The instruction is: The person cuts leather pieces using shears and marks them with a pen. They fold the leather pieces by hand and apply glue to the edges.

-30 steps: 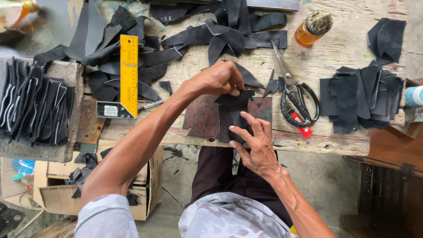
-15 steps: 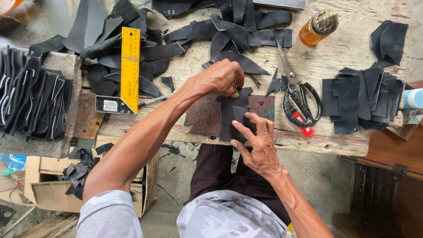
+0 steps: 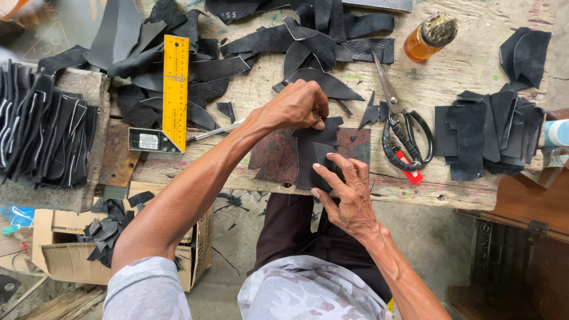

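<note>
My left hand is curled, fingertips pinching the top edge of a black leather piece that lies on a brown cutting plate at the near edge of the wooden desk. My right hand is spread flat – fingers pressing the lower part of the same piece. Black-handled scissors lie just to the right, a yellow square ruler to the left, and a stack of cut black pieces sits further right

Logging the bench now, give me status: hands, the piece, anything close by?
Left hand pinching black leather piece at its top. Right hand flat on its lower edge. Piece lies on brown mat. Scissors close right, apart.
</note>
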